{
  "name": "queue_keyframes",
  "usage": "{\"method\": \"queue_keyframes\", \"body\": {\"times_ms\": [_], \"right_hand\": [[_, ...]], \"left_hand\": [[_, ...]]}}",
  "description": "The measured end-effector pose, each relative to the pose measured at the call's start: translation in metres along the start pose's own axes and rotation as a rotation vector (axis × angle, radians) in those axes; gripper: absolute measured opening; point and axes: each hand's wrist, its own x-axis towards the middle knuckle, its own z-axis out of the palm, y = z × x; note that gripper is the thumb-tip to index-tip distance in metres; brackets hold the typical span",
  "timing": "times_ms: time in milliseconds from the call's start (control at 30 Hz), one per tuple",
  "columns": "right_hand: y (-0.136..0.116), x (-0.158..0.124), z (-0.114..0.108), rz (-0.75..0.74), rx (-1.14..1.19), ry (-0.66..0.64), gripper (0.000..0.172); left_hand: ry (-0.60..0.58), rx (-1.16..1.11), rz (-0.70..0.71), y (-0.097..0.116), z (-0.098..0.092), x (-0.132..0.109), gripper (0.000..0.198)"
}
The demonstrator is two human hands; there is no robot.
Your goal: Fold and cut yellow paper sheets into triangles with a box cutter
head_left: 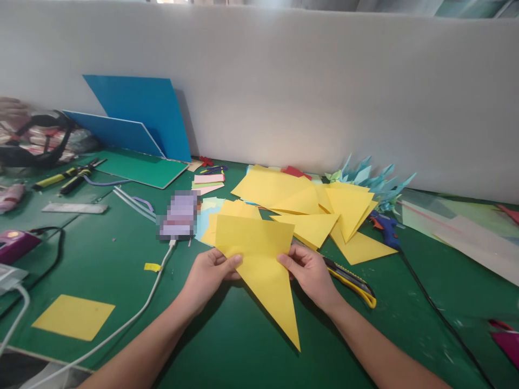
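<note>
A yellow paper sheet (pixel 261 259) is held up over the green table (pixel 227 346), its top edge straight and its lower part narrowing to a point at the lower right. My left hand (pixel 213 274) pinches its left edge, thumb on the front and fingers behind. On the right edge my right hand (pixel 310 270) grips it the same way. Behind the sheet lie more yellow papers (pixel 284 189), some of them folded into triangles (pixel 351 208). A yellow and black utility knife (pixel 352 281) rests just beyond my right hand.
A phone (pixel 178 216) with a white cable (pixel 152 294) lies left of centre. Blue boards (pixel 141 113) stand at the back left near pliers (pixel 81 175). To the right are a blue glue gun (pixel 387 229) and teal folded-paper spikes (pixel 377 181). A yellow piece (pixel 73 317) lies front left.
</note>
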Motion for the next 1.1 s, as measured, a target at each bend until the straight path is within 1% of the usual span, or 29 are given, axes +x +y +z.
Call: {"method": "queue_keyframes", "body": {"times_ms": [167,367,600,1000,1067,1100], "right_hand": [[-0.001,0.0,-0.001,-0.001,-0.016,0.002,0.048],[0.002,-0.001,0.0,-0.004,-0.021,-0.022,0.048],[0.002,-0.001,-0.001,0.012,-0.022,-0.048,0.049],[0.003,0.0,-0.001,0.022,-0.009,-0.058,0.049],[0.003,0.0,-0.003,0.028,-0.01,-0.047,0.048],[0.003,0.0,-0.004,0.03,-0.01,-0.034,0.048]], "left_hand": [[0.045,-0.055,-0.008,0.001,0.002,-0.002,0.044],[0.08,-0.089,0.017,0.002,0.001,-0.001,0.049],[0.173,-0.08,0.111,0.005,-0.003,0.0,0.04],[0.156,-0.252,0.077,0.006,-0.005,0.001,0.036],[0.201,-0.294,0.086,0.008,-0.008,0.003,0.036],[0.247,-0.321,0.105,0.009,-0.011,0.004,0.036]]}}
